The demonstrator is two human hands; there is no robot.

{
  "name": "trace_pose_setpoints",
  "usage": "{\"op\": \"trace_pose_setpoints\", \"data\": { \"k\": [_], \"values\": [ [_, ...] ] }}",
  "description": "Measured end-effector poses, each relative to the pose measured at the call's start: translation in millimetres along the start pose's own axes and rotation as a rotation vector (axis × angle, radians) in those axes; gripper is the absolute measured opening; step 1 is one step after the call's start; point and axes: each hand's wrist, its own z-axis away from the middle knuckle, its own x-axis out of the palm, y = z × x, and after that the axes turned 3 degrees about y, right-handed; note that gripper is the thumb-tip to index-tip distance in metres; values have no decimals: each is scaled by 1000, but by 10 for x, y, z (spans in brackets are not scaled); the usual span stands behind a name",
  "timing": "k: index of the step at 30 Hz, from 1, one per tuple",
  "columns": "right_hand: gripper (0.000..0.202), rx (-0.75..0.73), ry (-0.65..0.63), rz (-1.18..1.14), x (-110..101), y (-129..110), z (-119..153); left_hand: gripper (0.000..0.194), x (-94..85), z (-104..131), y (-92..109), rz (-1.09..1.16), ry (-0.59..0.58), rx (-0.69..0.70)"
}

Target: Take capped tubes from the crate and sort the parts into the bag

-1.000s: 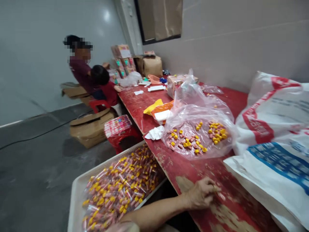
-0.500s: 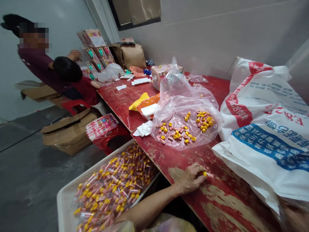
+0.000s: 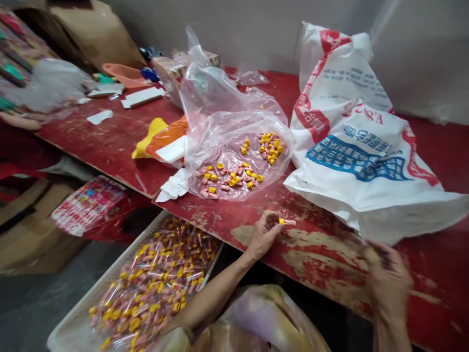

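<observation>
My left hand [image 3: 264, 233] is above the near edge of the red table, its fingers pinched round a small pink-and-white striped tube with a yellow cap [image 3: 287, 222]. The tube points to the right. My right hand [image 3: 389, 276] is over the table to the right, below the white sack. Motion smears its fingers, so what it holds, if anything, does not show. Beyond my left hand lies an open clear plastic bag [image 3: 172, 188] with loose capped tubes [image 3: 238, 177] spread in it.
A white printed sack [image 3: 330, 190] lies at the right. Below the table edge, a white crate [image 3: 69, 318] holds several clear packs of capped tubes [image 3: 146, 283]. At the left are a red stool [image 3: 132, 208] and cardboard [image 3: 40, 234]; an orange scoop [image 3: 124, 73] lies farther back.
The view has swung right and down. My left hand has lifted the tube, which now shows beyond the fingers. My right hand has come out from beside the sack.
</observation>
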Motion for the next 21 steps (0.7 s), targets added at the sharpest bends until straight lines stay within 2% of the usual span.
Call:
{"op": "trace_pose_setpoints", "data": {
  "k": [2,4,8,13,15,18,21],
  "values": [
    [40,-5,-205,-46,103,-23,171,33,102,68,-6,98,-69,-70],
    [35,-29,-339,-124,238,-54,272,32,195,145,11,105,-128,-118],
    [26,-143,-459,-195,420,-127,316,25,299,244,45,60,-157,-185],
    [24,-258,-596,-87,474,-146,352,29,341,294,68,43,-99,-174],
    [26,-319,-607,-35,507,-134,398,31,362,322,88,-13,-93,-141],
    [28,-445,-542,56,576,-132,443,31,381,348,111,-63,-106,-77],
    [25,-512,-535,127,605,-173,389,29,358,317,112,-124,-167,-54]
  ]
}}
